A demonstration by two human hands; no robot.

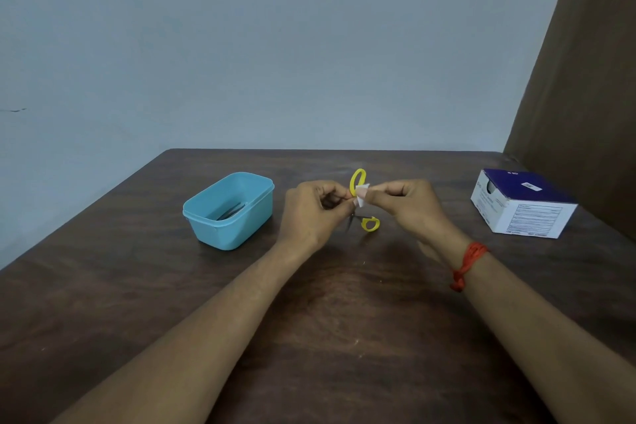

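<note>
White scrap: a small white scrap (362, 194), its material unclear, held in the air over the middle of the table, between both hands.
Left hand: the left hand (311, 213) pinches the scrap's left edge, fingers curled.
Right hand: the right hand (413, 206) pinches the right edge; a red thread (468, 263) circles its wrist.
Scissors: yellow-handled scissors (370, 224), spread open, partly hidden behind the hands.
Left side: a blue tub (206, 227) holding something metallic.
Right side: a purple and white box (523, 203).
Surface: a dark wooden table (309, 320).
</note>
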